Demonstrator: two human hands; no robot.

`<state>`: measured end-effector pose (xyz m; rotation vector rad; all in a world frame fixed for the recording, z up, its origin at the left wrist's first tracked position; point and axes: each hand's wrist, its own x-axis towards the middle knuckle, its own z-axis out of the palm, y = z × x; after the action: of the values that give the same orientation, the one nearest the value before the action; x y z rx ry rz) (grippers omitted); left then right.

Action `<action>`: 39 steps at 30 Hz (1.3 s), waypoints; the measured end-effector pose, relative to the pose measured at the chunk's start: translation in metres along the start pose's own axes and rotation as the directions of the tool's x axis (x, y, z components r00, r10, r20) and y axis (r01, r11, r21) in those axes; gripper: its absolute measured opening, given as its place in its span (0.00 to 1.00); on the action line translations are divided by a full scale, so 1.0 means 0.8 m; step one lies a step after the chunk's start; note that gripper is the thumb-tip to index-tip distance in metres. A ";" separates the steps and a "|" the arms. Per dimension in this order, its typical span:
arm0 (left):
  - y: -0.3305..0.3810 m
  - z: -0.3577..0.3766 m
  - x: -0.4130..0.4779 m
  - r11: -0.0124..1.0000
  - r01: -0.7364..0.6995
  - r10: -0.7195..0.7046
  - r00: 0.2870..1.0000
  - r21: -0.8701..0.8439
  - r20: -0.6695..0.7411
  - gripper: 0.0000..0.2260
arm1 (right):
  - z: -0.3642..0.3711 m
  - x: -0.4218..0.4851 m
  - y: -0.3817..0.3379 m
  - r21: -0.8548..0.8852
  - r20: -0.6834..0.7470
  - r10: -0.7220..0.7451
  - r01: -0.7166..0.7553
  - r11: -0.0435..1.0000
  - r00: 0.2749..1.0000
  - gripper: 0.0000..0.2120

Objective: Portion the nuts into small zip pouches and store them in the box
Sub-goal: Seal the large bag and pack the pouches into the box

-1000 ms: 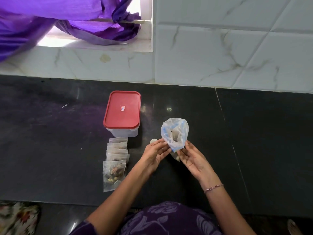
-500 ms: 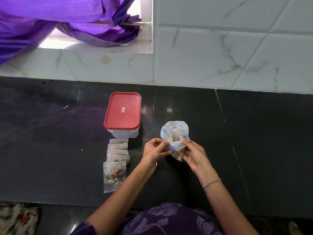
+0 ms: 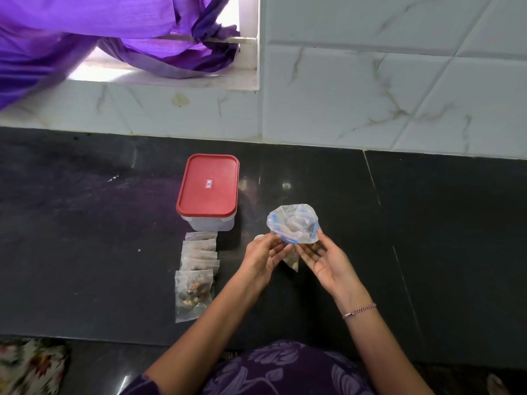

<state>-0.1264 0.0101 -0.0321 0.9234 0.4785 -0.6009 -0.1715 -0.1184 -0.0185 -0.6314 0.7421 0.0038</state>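
Head view: both hands are raised just above the counter (image 3: 427, 252), in front of the body.
Plastic bag (image 3: 278, 219): held at its lower rim between the two hands, mouth spread wide toward the camera — likely so the nuts (image 3: 293, 223) inside can be reached.
Left hand (image 3: 263, 256): fingers curled, bag edge pinched.
Right hand (image 3: 323, 262): palm turned up, the bag's right edge pinched between thumb and fingers.
Small pouch (image 3: 293, 260): seen below the bag, between the hands, partly filled; which hand holds it cannot be told.
Filled pouches (image 3: 196, 269): laid in an overlapping row just in front of the box (image 3: 212, 223) — probably staged for loading.
Red lid (image 3: 208, 185): seated on the box, so storing is judged not yet begun.
Hidden: nuts in the bag are blurred by the plastic; box contents cannot be made out; a pale object (image 3: 258, 238) beyond the left hand is mostly covered and unidentified.
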 end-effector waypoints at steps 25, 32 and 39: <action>-0.013 0.003 -0.008 0.864 -0.058 0.137 0.983 0.500 -0.122 0.13 | -0.005 -0.003 0.036 -0.911 0.186 -0.582 0.361 0.199 0.791 0.12; 0.003 -0.005 -0.001 0.939 0.110 -0.075 0.990 0.326 -0.119 0.10 | -0.023 -0.002 0.022 -0.767 0.064 -0.314 0.248 0.592 0.947 0.23; 0.010 -0.008 0.011 0.951 0.091 -0.044 0.986 0.297 -0.159 0.08 | -0.003 0.004 -0.010 -0.496 0.080 -0.071 0.101 0.862 0.994 0.03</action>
<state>-0.1153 0.0172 -0.0359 1.2557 0.5652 -0.6818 -0.1688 -0.1272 -0.0174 -1.1583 0.6549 0.1373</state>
